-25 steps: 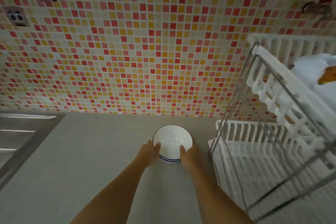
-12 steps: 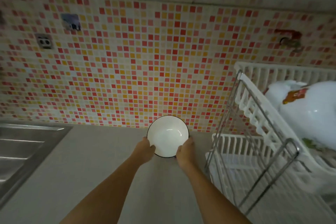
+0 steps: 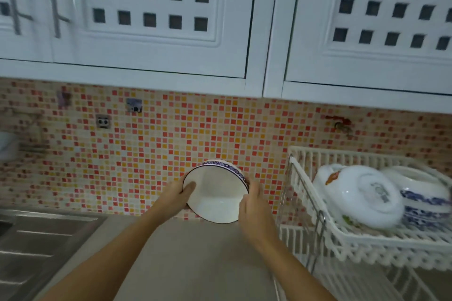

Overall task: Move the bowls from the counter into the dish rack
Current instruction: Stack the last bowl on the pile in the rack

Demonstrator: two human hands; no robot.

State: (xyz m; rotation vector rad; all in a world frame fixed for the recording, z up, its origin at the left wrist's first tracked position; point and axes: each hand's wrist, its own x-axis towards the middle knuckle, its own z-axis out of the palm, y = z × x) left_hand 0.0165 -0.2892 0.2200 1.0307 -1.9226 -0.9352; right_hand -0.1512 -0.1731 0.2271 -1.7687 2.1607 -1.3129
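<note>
A white bowl (image 3: 216, 193) with a blue patterned rim is lifted above the grey counter (image 3: 195, 259), tilted so its inside faces me. My left hand (image 3: 177, 194) grips its left edge, thumb inside the rim. My right hand (image 3: 254, 205) grips its right edge. To the right stands the white two-tier dish rack (image 3: 315, 203). Its upper tier holds upturned bowls: a large white one (image 3: 359, 193) with a flower print, and a blue-patterned one (image 3: 423, 200) behind it.
A steel sink (image 3: 36, 247) lies at the left. White cabinet doors (image 3: 159, 19) hang overhead above the mosaic tile wall (image 3: 146, 154). A red tap (image 3: 341, 124) sticks out of the wall above the rack. The rack's lower tier (image 3: 298, 239) sits at counter level.
Both hands lifted the bowl off the counter and tipped it toward me. The view swung upward, bringing the cabinets and the rack's upper tier into sight.
</note>
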